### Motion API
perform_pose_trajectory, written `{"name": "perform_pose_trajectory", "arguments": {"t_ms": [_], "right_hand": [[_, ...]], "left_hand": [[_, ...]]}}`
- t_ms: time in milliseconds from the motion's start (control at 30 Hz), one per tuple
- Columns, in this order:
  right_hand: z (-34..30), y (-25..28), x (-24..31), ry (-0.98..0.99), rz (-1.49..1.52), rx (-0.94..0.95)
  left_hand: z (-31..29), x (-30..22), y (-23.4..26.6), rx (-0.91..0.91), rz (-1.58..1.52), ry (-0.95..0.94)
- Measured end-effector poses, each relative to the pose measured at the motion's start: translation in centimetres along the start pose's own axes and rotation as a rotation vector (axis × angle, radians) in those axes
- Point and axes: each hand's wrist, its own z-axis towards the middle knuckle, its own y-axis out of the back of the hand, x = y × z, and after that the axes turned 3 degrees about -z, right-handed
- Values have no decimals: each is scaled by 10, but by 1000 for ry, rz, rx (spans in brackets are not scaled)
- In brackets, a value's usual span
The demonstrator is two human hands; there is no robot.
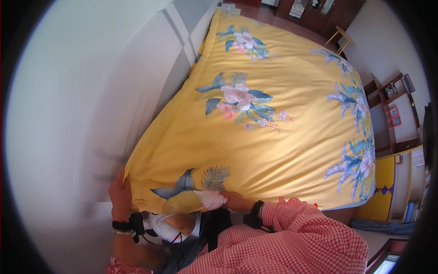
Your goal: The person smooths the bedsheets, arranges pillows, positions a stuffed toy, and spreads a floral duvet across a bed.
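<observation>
A yellow quilt (173, 132) printed with pink and white flowers and blue-grey leaves lies spread over the bed, with creases fanning out across its right half. My left hand (119, 192) is closed on its near left corner, beside the wall. Further right, my right hand (235, 201) grips the near edge by a pale flower, and the fabric bunches there. Between the two hands the edge sags a little. Fingertips of both hands are partly hidden by the cloth. Each wrist wears a dark band with a small black device.
A white and grey wall (114, 100) runs along the bed's left side. Under the near edge shows a white and tan rounded thing (180, 227). A wooden stool (341, 39) and dark wardrobe (315, 16) stand beyond. Shelves and a yellow cabinet (376, 189) are at right.
</observation>
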Motion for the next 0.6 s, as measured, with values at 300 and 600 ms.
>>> {"name": "perform_pose_trajectory", "arguments": {"t_ms": [300, 600], "right_hand": [[30, -11, -26, -145, -52, 52], [29, -40, -54, -18, -59, 183]], "left_hand": [[9, 13, -53, 187, 291, 91], [-9, 44, -95, 279, 290, 118]]}}
